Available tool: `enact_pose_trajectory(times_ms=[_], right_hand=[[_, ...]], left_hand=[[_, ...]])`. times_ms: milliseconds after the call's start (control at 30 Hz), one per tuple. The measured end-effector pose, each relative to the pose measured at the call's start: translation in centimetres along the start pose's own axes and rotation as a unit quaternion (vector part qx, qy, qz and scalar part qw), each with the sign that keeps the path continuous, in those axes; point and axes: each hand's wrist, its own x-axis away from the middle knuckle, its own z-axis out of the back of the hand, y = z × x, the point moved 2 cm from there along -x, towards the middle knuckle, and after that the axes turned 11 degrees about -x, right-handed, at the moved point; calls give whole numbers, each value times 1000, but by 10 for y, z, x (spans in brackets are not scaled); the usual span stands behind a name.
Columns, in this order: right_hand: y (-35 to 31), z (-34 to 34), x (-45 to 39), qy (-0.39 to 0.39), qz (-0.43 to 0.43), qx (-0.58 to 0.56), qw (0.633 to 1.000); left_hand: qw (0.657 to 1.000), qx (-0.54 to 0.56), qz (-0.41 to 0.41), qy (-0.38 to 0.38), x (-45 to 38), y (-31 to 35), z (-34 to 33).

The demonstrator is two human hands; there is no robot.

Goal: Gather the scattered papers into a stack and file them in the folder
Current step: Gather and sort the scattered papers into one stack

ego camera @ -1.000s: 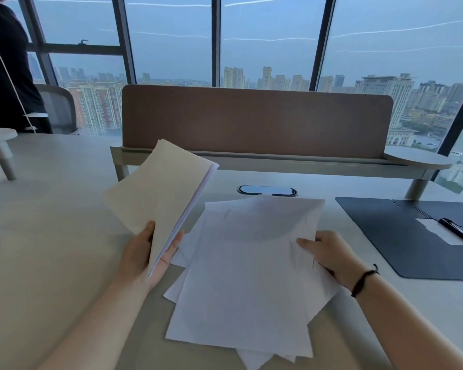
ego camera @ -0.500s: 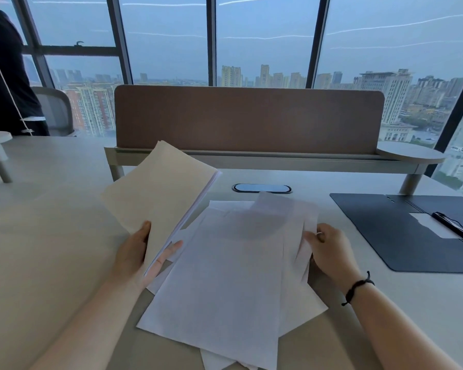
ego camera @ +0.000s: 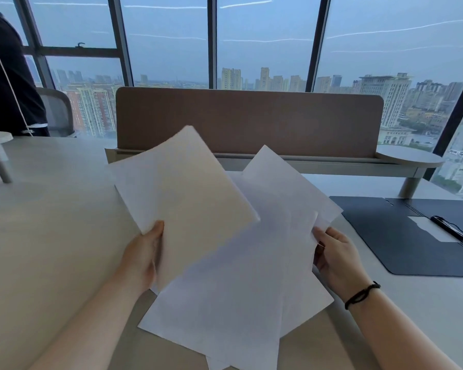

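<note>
My left hand (ego camera: 142, 256) grips a small stack of white papers (ego camera: 185, 198) by its lower edge and holds it tilted up above the desk. My right hand (ego camera: 337, 259) pinches the right edge of several loose white sheets (ego camera: 238, 297), raised and fanned out beneath and to the right of the stack. One sheet (ego camera: 284, 182) sticks up behind them. A dark open folder (ego camera: 401, 236) lies flat on the desk at the right, with a black clip (ego camera: 451, 227) on a white sheet inside it.
A brown divider panel (ego camera: 249, 121) on a pale rail stands across the back of the beige desk (ego camera: 43, 236). A person in dark clothes (ego camera: 8, 84) and a grey chair (ego camera: 58, 110) are at the far left. A small round shelf (ego camera: 409, 156) sits back right.
Both hands have lifted their papers. The left stack has swung flatter and rightward over the loose sheets, and the right hand has raised the loose sheets off the desk.
</note>
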Motion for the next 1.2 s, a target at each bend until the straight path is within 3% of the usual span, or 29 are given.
enact_pose_trajectory(times_ms=[333, 567, 700, 833, 933, 1100, 1200], right_hand=[[2, -8, 5, -41, 28, 13, 999], [1, -9, 16, -46, 5, -4, 999], [0, -5, 9, 1, 52, 121, 991], [2, -3, 2, 8, 109, 248, 962], [2, -3, 1, 19, 63, 196, 978], [1, -8, 9, -59, -77, 37, 995], [3, -17, 15, -96, -125, 62, 985]], left_hand=[[986, -130, -23, -100, 7, -4, -8], [938, -292, -47, -179, 16, -3, -12], [915, -344, -85, -192, 17, -2, -10], [938, -292, -113, -148, 14, 3, 0], [960, -227, -117, -118, 8, 6, 11], [968, -200, -91, -119, 5, 3, 14], [968, -197, -96, -118, 4, 2, 14]])
